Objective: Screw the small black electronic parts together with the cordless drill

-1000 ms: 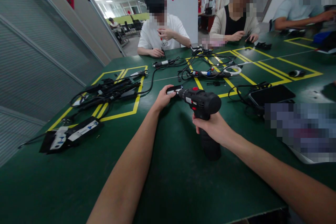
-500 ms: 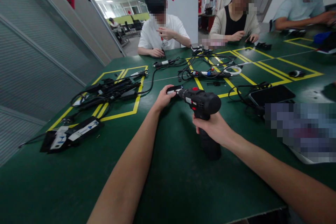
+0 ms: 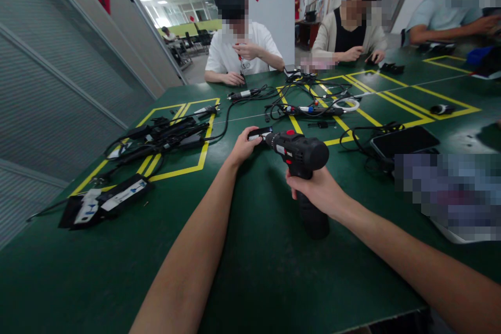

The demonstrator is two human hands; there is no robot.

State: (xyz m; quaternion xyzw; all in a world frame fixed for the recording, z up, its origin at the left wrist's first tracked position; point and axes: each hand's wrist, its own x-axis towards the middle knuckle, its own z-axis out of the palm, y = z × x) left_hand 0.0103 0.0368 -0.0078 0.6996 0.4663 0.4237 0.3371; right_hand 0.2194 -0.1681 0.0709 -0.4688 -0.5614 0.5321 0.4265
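My right hand (image 3: 315, 188) is wrapped round the handle of a black cordless drill (image 3: 299, 150) with red switches. The drill lies level, its chuck toward the left and away from me. At the chuck's tip is a small black box-like part (image 3: 261, 131) with a pale side, and the bit meets it or comes very close; I cannot tell which. My left hand (image 3: 245, 145) grips this part from its left end, fingers closed on it near the table surface. Part of the box is hidden by the fingers and the drill.
Bundled black cables and adapters (image 3: 172, 133) lie in a yellow-taped area at left, with labelled black pouches (image 3: 121, 195) nearer me. More cables and a soldering-iron-like tool (image 3: 309, 110) lie ahead. A phone-like black device (image 3: 405, 142) is at right. Several people sit across the green table (image 3: 254, 271).
Almost nothing differs. The drill and both hands keep their places, apart from a very slight shift of the whole view.
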